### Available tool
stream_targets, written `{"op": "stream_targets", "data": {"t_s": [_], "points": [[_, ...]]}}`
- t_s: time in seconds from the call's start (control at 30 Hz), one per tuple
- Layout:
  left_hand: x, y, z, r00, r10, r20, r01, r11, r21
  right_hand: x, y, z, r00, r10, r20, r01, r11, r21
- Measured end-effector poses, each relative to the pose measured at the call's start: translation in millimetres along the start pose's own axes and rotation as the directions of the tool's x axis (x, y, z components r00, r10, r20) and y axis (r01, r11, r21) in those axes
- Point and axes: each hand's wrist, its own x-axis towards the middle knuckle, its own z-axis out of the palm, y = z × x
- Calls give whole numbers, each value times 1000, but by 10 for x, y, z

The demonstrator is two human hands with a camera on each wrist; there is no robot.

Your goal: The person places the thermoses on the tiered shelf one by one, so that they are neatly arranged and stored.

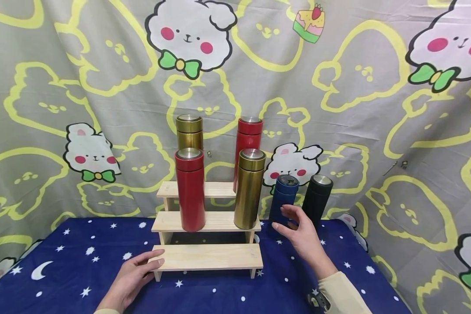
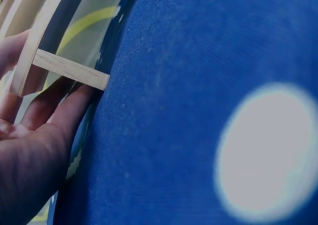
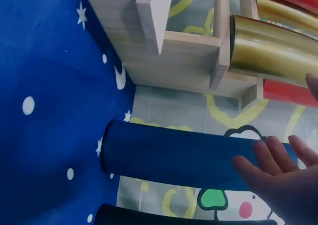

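My left hand [image 1: 131, 277] holds the left end of the lowest step of a wooden stepped stand [image 1: 208, 257]; in the left wrist view, fingers lie above and below the board. My right hand [image 1: 302, 231] is beside a blue thermos flask [image 1: 283, 196], its fingers spread and loosely bent, not closed round it. In the right wrist view the blue flask stands upright on the cloth, partly behind the fingertips [image 3: 243, 163]. Right of it stands a black thermos flask [image 1: 318, 198]. The middle step bears a red flask [image 1: 190, 192] at left and a gold flask [image 1: 249, 192] at right.
On the top step, a gold flask [image 1: 189, 135] and a red flask [image 1: 249, 135] stand partly hidden behind the front pair. Dark blue star-patterned cloth [image 1: 102, 257] covers the table. Behind hangs a grey curtain [image 1: 133, 100] with cartoon animals.
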Motion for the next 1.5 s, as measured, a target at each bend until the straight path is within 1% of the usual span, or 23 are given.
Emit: {"op": "stream_targets", "data": {"t_s": [0.2, 0.4, 0.63, 0.83, 1.17, 1.37, 1.5], "points": [[14, -2, 11, 1000, 2, 0, -2, 1000, -7, -35, 65, -44, 999, 21, -24, -22, 999, -32], [13, -7, 8, 1000, 0, -3, 0, 1000, -9, -11, 122, -76, 996, 51, -72, -57, 996, -76], [10, -3, 6, 1000, -1, -1, 1, 1000, -8, 6, 126, -103, 992, 80, -102, -89, 992, -91], [0, -6, 9, 1000, 6, -3, -6, 1000, -18, 51, 145, -125, 990, 105, -96, -113, 990, -90], [3, -11, 4, 1000, 4, 0, -4, 1000, -21, 174, 282, -152, 987, 143, -67, -146, 988, -45], [9, -14, 1, 1000, 1, 2, -1, 1000, -26, 221, 360, -120, 988, 146, -59, -147, 989, -26], [15, -14, -3, 1000, 0, 3, 0, 1000, -31, 232, 381, -111, 988, 146, -57, -149, 988, -38]]}}
